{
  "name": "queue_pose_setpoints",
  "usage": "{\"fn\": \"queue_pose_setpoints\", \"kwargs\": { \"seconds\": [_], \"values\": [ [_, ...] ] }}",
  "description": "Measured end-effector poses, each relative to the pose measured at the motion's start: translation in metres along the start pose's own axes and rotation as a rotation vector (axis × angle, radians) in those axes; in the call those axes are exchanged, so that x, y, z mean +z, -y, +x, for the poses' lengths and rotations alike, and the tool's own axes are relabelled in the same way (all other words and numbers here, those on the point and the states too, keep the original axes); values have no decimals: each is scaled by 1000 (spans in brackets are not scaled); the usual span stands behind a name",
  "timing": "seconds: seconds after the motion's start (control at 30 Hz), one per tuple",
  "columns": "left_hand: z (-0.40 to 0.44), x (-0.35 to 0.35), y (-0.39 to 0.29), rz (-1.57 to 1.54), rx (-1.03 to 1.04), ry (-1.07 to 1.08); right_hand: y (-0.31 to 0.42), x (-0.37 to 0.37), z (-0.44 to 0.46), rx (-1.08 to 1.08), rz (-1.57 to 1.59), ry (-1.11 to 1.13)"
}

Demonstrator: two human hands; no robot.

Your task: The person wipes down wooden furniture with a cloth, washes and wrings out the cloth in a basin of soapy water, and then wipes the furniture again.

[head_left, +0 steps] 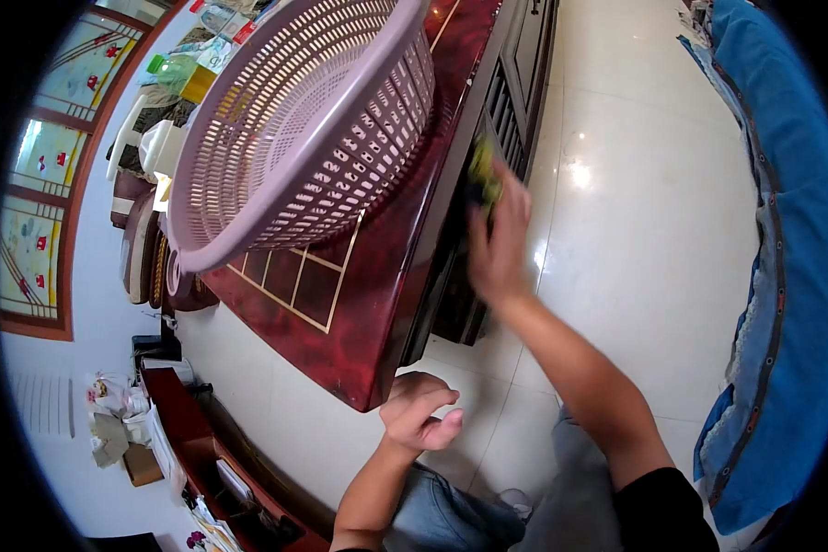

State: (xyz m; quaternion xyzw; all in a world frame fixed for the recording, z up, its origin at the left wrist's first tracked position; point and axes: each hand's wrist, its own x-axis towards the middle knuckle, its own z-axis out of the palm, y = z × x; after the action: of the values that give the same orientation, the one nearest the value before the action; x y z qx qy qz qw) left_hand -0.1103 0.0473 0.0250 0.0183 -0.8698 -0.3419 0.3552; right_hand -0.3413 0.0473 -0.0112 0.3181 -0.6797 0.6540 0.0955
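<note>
My right hand (501,244) is wrapped round a yellow-green and dark item (484,177), perhaps a cloth; motion blur hides its exact kind. It holds this item beside the dark slatted side of the red table (363,368). Close to the table's near corner is my left hand (420,411), its fingers loosely bent and the thumb apart, with nothing seen in it. A large mauve plastic basket (340,175) stands on the glossy red tabletop, tilted in my view.
Bottles, including a green-capped one with yellow liquid (189,77), are at the upper left. A red-brown cabinet (193,432) bearing papers stands lower left. Pale floor tiles (635,230) lie to the right, beside a blue cover (791,276).
</note>
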Motion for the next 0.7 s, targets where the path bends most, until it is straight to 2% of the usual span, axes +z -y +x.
{"fn": "queue_pose_setpoints", "kwargs": {
  "seconds": [0.07,0.13,0.2,0.3,0.33,0.37,0.43,0.53,0.6,0.63,0.67,0.7],
  "values": [
    [5,5,2,2,6,36,-44,15,25,79,-123,-105],
    [9,10,6,-8,8,64,-95,23,38,354,24,-57],
    [10,19,10,-36,10,80,-107,17,36,478,-109,27],
    [20,33,9,-27,-16,145,-91,13,14,345,-172,-7],
    [23,38,11,-20,-16,169,-57,5,14,375,-13,-17],
    [23,44,15,-34,-13,187,-38,6,11,292,44,-73],
    [26,54,22,-13,-9,220,2,-1,15,179,85,-49],
    [20,58,27,45,-81,352,3,-8,27,11,107,-47],
    [20,62,31,18,-115,357,-37,0,14,27,-8,-59],
    [23,63,30,22,-119,352,-60,9,2,195,-47,-117],
    [24,64,31,18,-136,341,-82,10,-9,258,-144,-115],
    [23,65,31,14,-155,334,-100,3,-21,351,-156,15]
  ]
}}
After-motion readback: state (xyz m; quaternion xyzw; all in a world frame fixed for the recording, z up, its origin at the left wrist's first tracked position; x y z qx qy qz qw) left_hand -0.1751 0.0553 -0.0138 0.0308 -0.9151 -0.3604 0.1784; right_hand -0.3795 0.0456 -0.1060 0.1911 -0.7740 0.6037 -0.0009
